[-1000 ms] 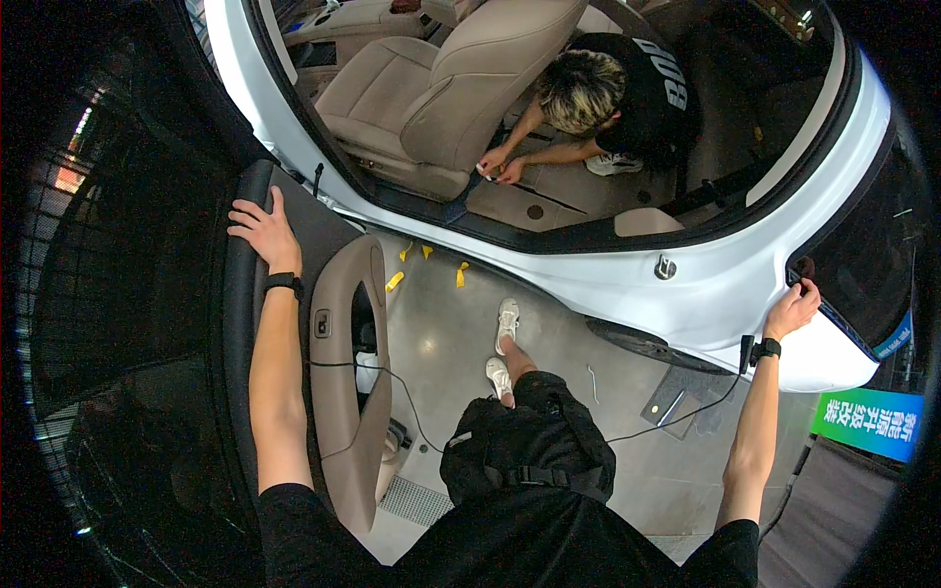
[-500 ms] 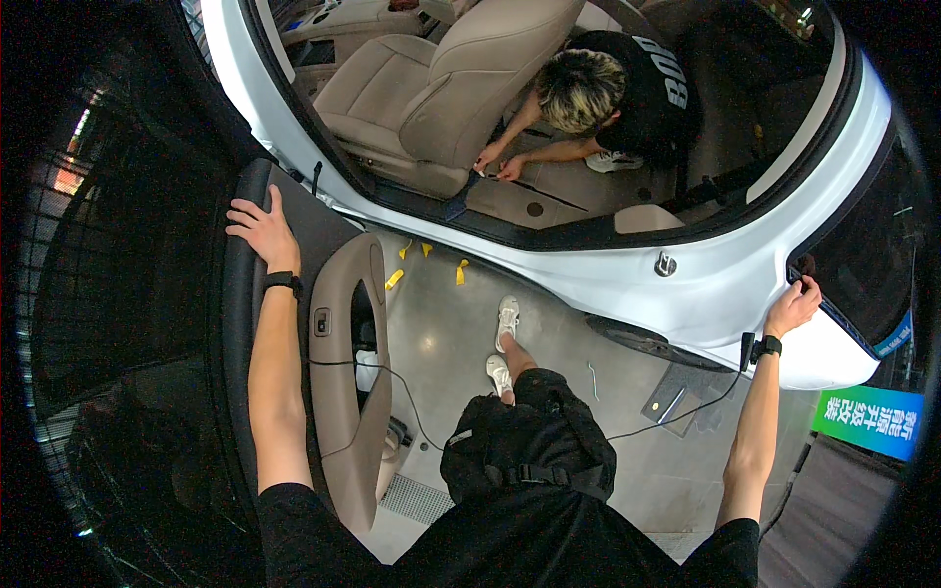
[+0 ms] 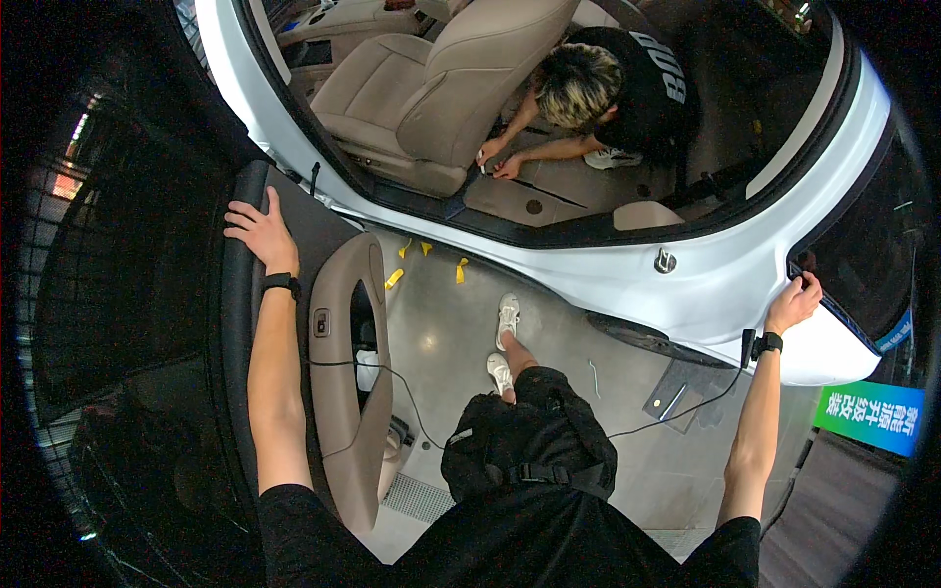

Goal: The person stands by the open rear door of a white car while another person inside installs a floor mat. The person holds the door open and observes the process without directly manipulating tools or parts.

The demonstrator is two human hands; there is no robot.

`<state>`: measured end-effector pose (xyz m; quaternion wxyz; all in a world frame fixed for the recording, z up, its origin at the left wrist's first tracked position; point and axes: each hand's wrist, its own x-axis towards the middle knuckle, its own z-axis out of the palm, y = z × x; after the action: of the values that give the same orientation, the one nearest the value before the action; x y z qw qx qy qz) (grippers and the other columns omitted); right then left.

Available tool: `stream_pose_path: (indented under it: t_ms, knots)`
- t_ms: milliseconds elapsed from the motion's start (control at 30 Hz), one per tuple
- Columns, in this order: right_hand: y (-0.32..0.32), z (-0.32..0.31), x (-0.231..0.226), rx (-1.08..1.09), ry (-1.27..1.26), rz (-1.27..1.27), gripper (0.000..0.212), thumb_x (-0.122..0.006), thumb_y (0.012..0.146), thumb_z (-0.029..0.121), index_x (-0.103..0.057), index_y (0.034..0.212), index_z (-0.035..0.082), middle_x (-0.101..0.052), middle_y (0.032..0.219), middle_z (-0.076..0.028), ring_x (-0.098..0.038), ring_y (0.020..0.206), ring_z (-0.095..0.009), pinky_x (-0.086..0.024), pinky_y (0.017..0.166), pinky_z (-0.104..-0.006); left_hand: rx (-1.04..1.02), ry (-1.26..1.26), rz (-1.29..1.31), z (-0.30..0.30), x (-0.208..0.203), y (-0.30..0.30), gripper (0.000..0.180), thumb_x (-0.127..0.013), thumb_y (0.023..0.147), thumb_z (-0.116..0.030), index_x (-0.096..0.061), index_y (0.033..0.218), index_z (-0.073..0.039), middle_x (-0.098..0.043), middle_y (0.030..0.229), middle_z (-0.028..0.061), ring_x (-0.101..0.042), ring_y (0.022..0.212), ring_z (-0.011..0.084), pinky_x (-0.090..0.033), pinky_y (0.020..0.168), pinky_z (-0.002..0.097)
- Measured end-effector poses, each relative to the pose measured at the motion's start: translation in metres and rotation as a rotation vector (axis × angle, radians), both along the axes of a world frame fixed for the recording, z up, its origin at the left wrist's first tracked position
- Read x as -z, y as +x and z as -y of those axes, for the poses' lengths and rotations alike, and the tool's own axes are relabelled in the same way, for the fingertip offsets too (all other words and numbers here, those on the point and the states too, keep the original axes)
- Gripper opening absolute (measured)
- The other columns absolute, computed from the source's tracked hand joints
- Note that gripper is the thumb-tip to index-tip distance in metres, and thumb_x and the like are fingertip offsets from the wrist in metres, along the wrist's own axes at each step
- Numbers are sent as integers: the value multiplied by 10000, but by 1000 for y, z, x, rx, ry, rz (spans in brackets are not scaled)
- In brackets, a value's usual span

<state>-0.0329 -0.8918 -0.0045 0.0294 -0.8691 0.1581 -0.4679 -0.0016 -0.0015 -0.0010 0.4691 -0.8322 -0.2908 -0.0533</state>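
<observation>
Evidently the person stood in the gap between the open door (image 3: pixel 290 191) and the white car body (image 3: pixel 588 279), one arm stretched to each. The door was swung out on the left, its brown armrest (image 3: pixel 341 431) facing inward; the body curved across the top and down the right. Standing open like that, the door left the cabin exposed, where a co-worker (image 3: pixel 642 108) crouched behind a beige seat (image 3: pixel 480 69), both hands low near the sill.

The left grip (image 3: pixel 263 231) was loose, laid over the dark upper edge of the door with the fingers spread outward and the thumb apart, probably to steady the door or lend support rather than to squeeze it. That arm came up almost straight from its sleeve, the wristband (image 3: pixel 282 282) just below the hand.

The right grip (image 3: pixel 795 304) rested at the rear corner of the body, fingers bent beside the dark glass (image 3: pixel 863 260); whether it grasped anything there, I could not tell. Its arm reached out wide and upward, the elbow slightly bent, perhaps for balance. A thin black cable (image 3: pixel 345 364) crossed the armrest, seemingly left slack so the arms could spread.
</observation>
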Motion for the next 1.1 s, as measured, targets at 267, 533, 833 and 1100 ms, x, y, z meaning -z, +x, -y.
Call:
stream_pose_path:
  t_ms: [267,533,833,1100]
  knots:
    - [1,-1,0,3,5,8,300,-532,948,299,-620,1149,94,-591,1203,-141,-533,1143,-352,-383,978,-479,-5,5,5,-4,2,0,685,-633,930,-312,-313,1531,-383,-315,1492,353,-396,1302,515,-357,1018,647]
    - [1,0,1,24,0,4,299,-533,949,298,-622,1155,100,-590,1197,-142,-535,1134,-350,-383,975,-481,10,22,10,-2,1,0,648,-601,945,-302,-323,1525,-379,-334,1477,342,-410,1282,506,-364,1011,643]
    - [2,1,1,22,-15,13,296,-535,945,293,-626,1143,92,-595,1183,-140,-543,1121,-351,-394,963,-480,25,28,21,-1,1,0,648,-623,937,-293,-346,1517,-374,-339,1472,343,-418,1277,507,-370,1012,638]
    - [2,0,0,32,-20,20,281,-549,937,274,-633,1125,84,-602,1169,-141,-547,1119,-349,-399,966,-477,19,30,20,-1,2,0,650,-630,935,-297,-348,1515,-381,-336,1476,344,-413,1283,508,-368,1013,641]
